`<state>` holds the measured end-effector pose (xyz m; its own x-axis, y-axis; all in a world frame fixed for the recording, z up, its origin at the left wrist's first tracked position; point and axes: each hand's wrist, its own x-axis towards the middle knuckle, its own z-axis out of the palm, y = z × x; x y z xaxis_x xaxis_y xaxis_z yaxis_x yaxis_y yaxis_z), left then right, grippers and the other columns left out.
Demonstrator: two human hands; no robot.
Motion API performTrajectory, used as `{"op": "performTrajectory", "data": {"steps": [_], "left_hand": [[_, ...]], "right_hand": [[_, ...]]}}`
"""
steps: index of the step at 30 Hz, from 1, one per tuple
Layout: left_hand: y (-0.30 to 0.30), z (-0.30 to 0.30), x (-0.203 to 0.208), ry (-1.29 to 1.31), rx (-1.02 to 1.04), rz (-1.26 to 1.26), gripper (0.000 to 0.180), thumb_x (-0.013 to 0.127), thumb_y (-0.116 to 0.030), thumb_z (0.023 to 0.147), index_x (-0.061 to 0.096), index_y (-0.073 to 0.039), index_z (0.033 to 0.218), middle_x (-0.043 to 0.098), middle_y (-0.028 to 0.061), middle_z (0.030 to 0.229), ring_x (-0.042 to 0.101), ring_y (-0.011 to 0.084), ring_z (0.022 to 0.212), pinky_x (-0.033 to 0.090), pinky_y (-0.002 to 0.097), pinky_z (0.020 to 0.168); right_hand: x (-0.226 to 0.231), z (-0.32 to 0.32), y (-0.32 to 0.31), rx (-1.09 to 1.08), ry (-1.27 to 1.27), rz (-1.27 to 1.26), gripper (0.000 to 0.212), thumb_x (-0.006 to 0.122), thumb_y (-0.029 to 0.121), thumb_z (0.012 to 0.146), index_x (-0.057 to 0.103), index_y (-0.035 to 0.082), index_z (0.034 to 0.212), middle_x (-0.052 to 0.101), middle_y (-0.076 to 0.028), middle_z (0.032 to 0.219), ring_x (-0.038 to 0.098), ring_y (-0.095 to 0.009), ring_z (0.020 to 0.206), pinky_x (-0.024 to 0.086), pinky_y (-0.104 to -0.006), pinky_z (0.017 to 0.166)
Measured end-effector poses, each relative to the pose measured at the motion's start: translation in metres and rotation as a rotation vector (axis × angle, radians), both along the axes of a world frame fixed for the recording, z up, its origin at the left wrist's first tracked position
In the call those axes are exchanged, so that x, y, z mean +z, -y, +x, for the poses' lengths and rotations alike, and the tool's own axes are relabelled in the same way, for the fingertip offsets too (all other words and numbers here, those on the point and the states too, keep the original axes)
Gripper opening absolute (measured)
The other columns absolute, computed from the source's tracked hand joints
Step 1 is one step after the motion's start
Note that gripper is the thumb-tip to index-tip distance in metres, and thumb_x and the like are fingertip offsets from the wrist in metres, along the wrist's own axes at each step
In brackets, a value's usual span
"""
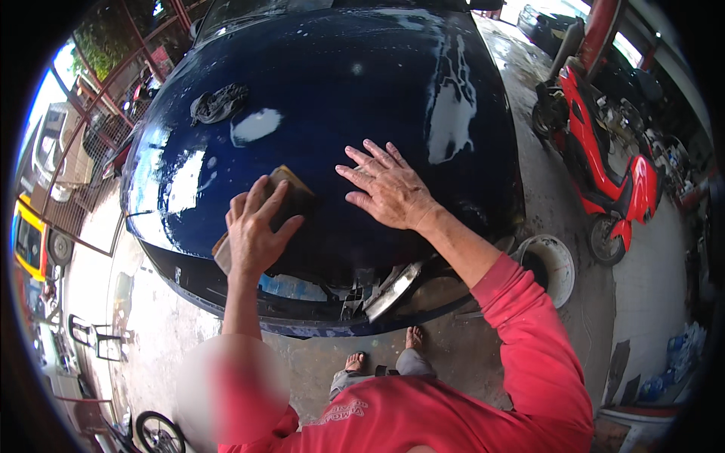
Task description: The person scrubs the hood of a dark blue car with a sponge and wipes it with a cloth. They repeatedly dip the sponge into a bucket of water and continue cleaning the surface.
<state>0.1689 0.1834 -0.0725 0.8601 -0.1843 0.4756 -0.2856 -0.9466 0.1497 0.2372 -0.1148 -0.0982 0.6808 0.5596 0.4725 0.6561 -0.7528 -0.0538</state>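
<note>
A dark blue car hood [340, 98] spreads out in front of me, wet and glossy, with pale grey patches on it. My left hand [257, 223] is closed over a long brownish block [294, 189], which looks like a sanding block and lies against the hood near its front edge. The block's far end and a bit of its near end show past my fingers; its underside is hidden. To the right, my right hand [389, 185] rests on the paint with fingers spread, holding nothing. A crumpled grey rag [219, 103] lies on the hood's left side.
A white bucket [555, 268] with dark contents stands at the car's front right corner. Further right is a red motorcycle [604, 158]. Below the hood the car's front opening [302, 287] is exposed. A dark chair [98, 337] stands at left, near a mesh fence [94, 162].
</note>
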Motion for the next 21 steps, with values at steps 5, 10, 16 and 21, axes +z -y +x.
{"op": "performTrajectory", "data": {"steps": [5,10,16,21], "left_hand": [[-0.051,0.010,-0.012,0.018,0.347,-0.046,0.069,0.086,-0.048,0.094,0.070,-0.024,0.157,0.057,0.0117,0.167,0.052,0.0385,0.147,0.040,0.0550,0.127],[-0.042,0.012,-0.022,0.028,0.493,-0.075,0.069,0.085,-0.050,0.094,0.070,-0.024,0.156,0.057,0.0117,0.165,0.051,0.0388,0.148,0.041,0.0546,0.125],[-0.036,0.008,-0.019,0.057,0.481,-0.063,0.069,0.080,-0.055,0.096,0.070,-0.022,0.156,0.056,0.0149,0.165,0.051,0.0406,0.145,0.041,0.0559,0.122],[-0.039,0.010,-0.020,0.066,0.459,-0.062,0.067,0.083,-0.052,0.095,0.072,-0.021,0.154,0.057,0.0164,0.163,0.052,0.0405,0.143,0.042,0.0551,0.120]], "right_hand": [[0.041,0.218,0.056,-0.244,-0.149,0.000,0.054,0.048,0.051,0.118,0.055,0.031,0.167,0.042,-0.012,0.180,0.035,-0.044,0.167,0.027,-0.0627,0.136],[0.038,0.345,0.015,-0.392,-0.217,0.011,0.062,0.042,0.061,0.117,0.047,0.032,0.173,0.032,-0.013,0.185,0.028,-0.048,0.169,0.022,-0.0601,0.139],[0.063,0.311,-0.073,-0.292,-0.306,-0.069,0.066,0.051,0.059,0.115,0.038,0.040,0.176,0.024,-0.013,0.188,0.020,-0.050,0.171,0.018,-0.0664,0.138],[0.079,0.300,-0.152,-0.026,-0.173,0.019,0.102,0.072,0.078,0.095,0.026,0.045,0.179,0.007,-0.017,0.190,0.008,-0.054,0.172,0.021,-0.0759,0.133]]}}
